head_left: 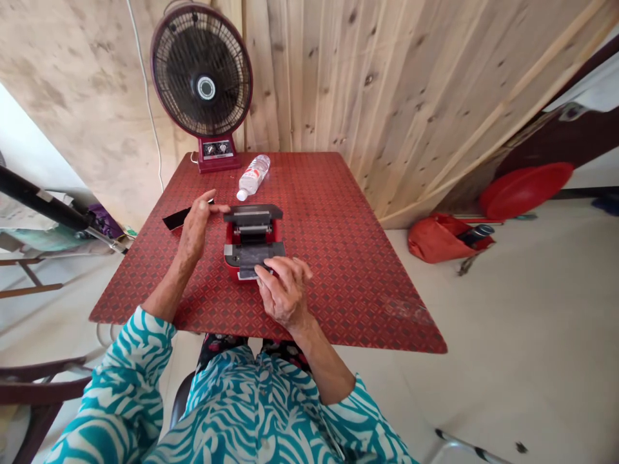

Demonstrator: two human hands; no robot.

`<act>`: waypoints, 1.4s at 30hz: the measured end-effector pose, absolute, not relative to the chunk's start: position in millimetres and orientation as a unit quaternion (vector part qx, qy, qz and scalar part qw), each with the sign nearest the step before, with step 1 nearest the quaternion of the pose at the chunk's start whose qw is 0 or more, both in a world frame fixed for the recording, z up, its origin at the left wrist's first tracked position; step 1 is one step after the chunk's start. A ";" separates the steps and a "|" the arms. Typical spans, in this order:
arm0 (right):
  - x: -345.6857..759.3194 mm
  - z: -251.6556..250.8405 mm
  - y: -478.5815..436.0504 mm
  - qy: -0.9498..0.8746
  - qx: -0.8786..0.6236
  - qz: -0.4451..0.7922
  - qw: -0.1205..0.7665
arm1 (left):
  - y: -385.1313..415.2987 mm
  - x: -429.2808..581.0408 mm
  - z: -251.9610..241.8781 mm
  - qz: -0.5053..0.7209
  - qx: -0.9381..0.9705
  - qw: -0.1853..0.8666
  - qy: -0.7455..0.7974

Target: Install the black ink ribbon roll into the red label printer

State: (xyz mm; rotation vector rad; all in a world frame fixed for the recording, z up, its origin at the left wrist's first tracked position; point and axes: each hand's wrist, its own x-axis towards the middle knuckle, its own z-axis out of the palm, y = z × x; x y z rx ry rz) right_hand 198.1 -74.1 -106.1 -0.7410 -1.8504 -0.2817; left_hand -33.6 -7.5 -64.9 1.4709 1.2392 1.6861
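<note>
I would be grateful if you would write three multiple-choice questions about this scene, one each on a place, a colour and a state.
1. Where is the plastic water bottle?
A) Upright on the floor
B) Lying on its side on the red patterned table
C) Held in a hand

2. What colour is the base of the electric fan?
A) White
B) Blue
C) Dark red

3. What is the right hand doing?
A) Gripping the bottle
B) Resting on the dark panel of the red device
C) Hanging below the table edge

Answers:
1. B, because the bottle lies flat on the tabletop near the fan.
2. C, because the base below the grille shows dark red.
3. B, because its fingers lie on the panel.
</note>
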 end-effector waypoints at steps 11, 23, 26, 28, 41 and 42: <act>208.4 -85.3 -57.6 -0.658 -0.372 0.197 0.624 | -26.8 -24.1 -87.3 0.597 0.575 0.271 0.490; 191.4 -91.0 8.4 -0.467 -0.406 0.552 0.559 | -27.2 -25.4 -96.3 0.590 0.465 0.468 0.466; 193.3 -93.5 7.9 -0.500 -0.413 0.529 0.546 | -26.6 -24.2 -97.5 0.582 0.469 0.468 0.472; 194.1 -97.5 9.4 -0.520 -0.416 0.513 0.542 | -26.7 -22.7 -98.0 0.580 0.467 0.470 0.473; 189.4 -113.5 14.2 -0.555 -0.400 0.471 0.556 | -38.5 -13.7 -102.2 0.620 0.448 0.465 0.446; 189.1 -114.8 14.3 -0.559 -0.395 0.466 0.561 | -40.8 -12.4 -103.0 0.626 0.443 0.467 0.440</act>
